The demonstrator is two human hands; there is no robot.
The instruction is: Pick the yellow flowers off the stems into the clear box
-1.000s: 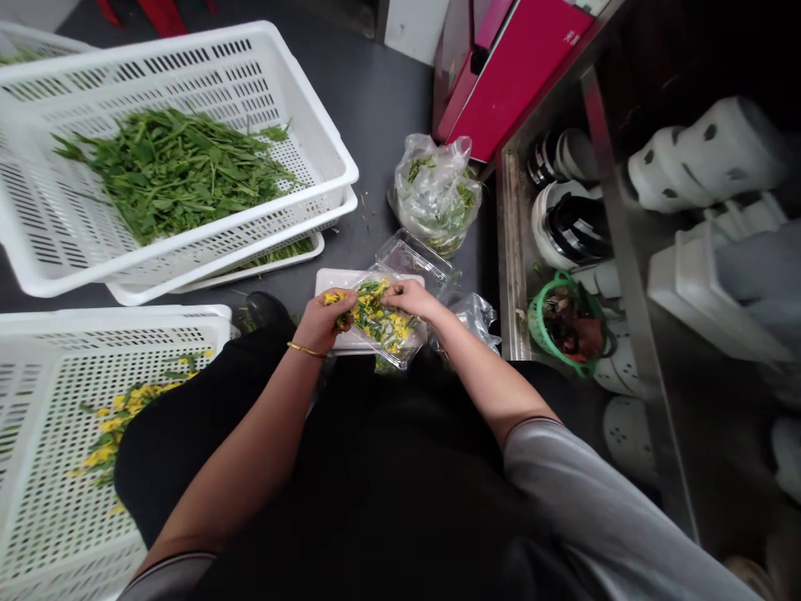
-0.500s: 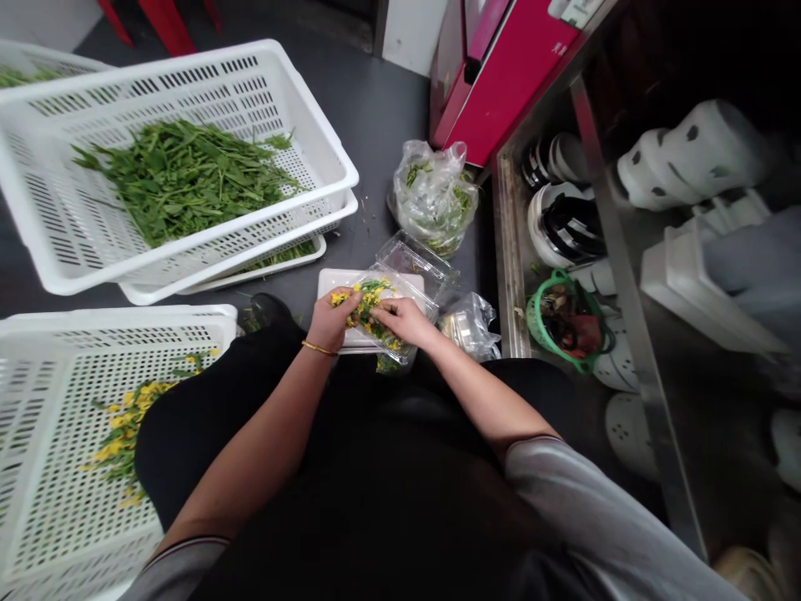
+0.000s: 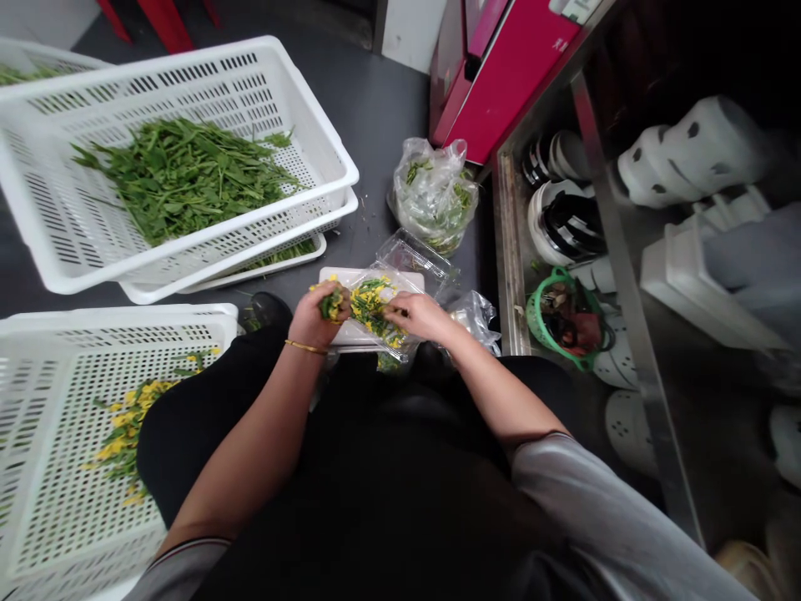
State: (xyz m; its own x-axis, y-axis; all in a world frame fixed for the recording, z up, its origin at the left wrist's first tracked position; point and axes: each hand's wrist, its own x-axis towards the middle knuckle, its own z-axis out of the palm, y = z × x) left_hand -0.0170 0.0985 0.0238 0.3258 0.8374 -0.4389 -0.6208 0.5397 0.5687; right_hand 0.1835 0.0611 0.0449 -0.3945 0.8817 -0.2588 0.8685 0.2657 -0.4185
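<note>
My left hand [image 3: 318,315] is closed around a bunch of yellow-flowered greens [image 3: 332,305], whose cut ends and blossoms poke out of the fist. More yellow-flowered greens [image 3: 370,302] lie in a clear plastic box [image 3: 404,354] on a white, flat-topped object [image 3: 350,335]. My right hand [image 3: 411,315] is over the right part of that box, its fingers pinched together at the flowers. What those fingertips hold, if anything, is hidden. The box's clear lid [image 3: 418,255] stands open on the far side.
White crates [image 3: 347,171] with cut greens [image 3: 193,179] stand at far left; another crate [image 3: 56,401] with flowering greens [image 3: 125,426] is by my left knee. Plastic bags [image 3: 431,196] lie ahead. A metal shelf [image 3: 617,242] with a green basket [image 3: 536,321] stands right.
My left hand has drawn back left, away from the box, with the bunch in its fist. My right hand has shifted slightly right. Flowers in the box now show more.
</note>
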